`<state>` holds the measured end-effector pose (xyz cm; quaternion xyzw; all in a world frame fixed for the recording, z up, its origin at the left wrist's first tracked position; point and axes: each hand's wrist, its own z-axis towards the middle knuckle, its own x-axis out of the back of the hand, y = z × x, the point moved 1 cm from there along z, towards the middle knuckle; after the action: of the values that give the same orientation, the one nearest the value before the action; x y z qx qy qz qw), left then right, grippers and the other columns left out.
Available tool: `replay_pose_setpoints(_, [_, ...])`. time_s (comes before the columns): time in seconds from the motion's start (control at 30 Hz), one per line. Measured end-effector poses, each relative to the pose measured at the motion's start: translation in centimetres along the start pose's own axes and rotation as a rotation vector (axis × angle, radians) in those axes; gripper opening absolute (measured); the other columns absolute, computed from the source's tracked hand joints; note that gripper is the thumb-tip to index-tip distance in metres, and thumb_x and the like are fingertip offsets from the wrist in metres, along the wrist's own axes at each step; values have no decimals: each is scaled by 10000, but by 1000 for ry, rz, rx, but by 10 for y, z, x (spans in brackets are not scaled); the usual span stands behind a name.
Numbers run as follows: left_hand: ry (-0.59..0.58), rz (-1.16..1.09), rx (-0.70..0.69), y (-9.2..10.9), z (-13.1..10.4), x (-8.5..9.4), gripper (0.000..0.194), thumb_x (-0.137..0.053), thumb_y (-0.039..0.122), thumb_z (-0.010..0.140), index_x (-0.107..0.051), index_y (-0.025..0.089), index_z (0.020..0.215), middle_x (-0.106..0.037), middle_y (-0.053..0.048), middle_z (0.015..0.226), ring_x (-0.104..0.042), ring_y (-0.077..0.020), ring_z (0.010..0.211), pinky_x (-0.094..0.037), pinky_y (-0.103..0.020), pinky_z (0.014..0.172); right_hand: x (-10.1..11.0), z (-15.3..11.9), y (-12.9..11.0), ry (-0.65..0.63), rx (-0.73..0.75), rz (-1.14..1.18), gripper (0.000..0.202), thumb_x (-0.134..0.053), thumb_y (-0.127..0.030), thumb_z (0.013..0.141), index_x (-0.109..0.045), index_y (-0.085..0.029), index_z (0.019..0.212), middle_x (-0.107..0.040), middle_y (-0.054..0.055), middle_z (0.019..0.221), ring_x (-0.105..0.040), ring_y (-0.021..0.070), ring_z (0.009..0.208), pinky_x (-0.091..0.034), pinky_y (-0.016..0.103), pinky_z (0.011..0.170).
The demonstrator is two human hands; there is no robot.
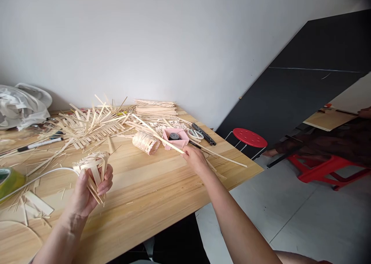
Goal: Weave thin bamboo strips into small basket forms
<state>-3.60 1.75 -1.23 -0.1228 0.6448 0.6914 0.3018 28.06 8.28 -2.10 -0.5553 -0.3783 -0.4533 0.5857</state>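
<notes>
My left hand (pixel 84 194) is wrapped round a small, partly woven basket (pixel 92 167) of pale wood strips, held above the front left of the table. Loose strip ends poke down below its fingers. Out to the right, my right hand (pixel 194 157) pinches the near end of a long, thin wood strip (pixel 158 134). That strip slants away to the left, passing in front of a pink box (pixel 176 143) with a dark round object inside. Beside the box lies a woven cylinder (pixel 145 142) on its side.
Loose woven strips (pixel 89 125) and a stack of strips (pixel 156 108) cover the table's back. Scissors (pixel 195 135), a black tool (pixel 204 134), a marker (pixel 40 144) and a tape roll (pixel 11 181) lie about. Red stools (pixel 249 137) stand right; another person sits there.
</notes>
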Motion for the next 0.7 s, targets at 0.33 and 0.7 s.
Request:
replay_pose_setpoints(0.33, [-15, 12, -12, 1, 0, -5, 529, -677, 525, 623, -578, 178, 1011, -505, 15, 615, -331, -16, 406, -318, -131, 369, -2, 0, 0, 46, -27, 23, 252, -474, -256, 835, -705, -164, 792, -623, 39, 741, -513, 140, 677, -295, 230, 570])
replay_pose_setpoints(0.7, [-7, -24, -3, 0, 0, -6, 494, -690, 506, 621, -581, 176, 972, -504, 17, 619, -332, -9, 405, -320, -119, 368, 1, 7, -1, 149, 3, 58, 241, -467, -181, 816, -702, -164, 867, -679, 79, 922, -569, 169, 810, -382, 238, 694])
